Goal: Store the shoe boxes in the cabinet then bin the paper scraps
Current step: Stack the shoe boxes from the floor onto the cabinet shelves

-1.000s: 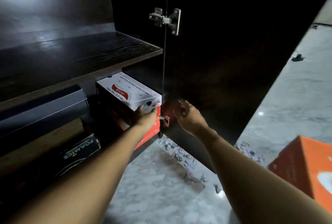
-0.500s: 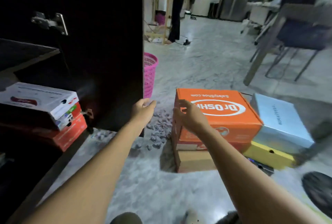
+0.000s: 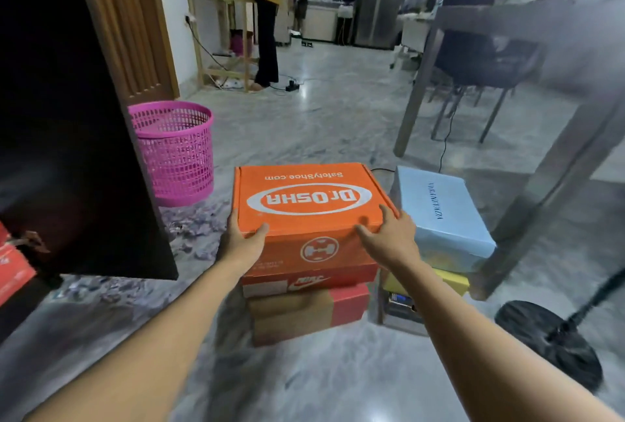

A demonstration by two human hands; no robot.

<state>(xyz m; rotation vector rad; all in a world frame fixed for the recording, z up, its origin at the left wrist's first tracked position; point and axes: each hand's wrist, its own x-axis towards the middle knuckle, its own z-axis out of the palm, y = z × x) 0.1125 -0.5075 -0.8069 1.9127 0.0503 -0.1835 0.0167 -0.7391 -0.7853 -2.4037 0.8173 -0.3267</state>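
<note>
An orange Dr.Osha shoe box (image 3: 309,205) tops a stack on the floor, above a red and white box (image 3: 304,284) and a brown box (image 3: 304,315). My left hand (image 3: 241,240) grips its near left corner, thumb on the lid. My right hand (image 3: 389,235) holds its near right corner. Beside it a light blue box (image 3: 439,215) lies on a yellow box (image 3: 449,281). The dark cabinet door (image 3: 84,151) stands open at the left, with red boxes (image 3: 13,269) inside at the frame edge. Paper scraps (image 3: 196,222) litter the floor by a pink bin (image 3: 176,151).
A table leg (image 3: 541,191) slants at the right, with chairs behind it. A black round fan base (image 3: 548,340) sits at the lower right. A person in yellow stands at a wooden rack far back, and other people sit at the far table. A cable runs across the floor.
I have turned from the cabinet to the stack on the floor. Both hands moved from the stored box to the orange box and closed on its near corners.
</note>
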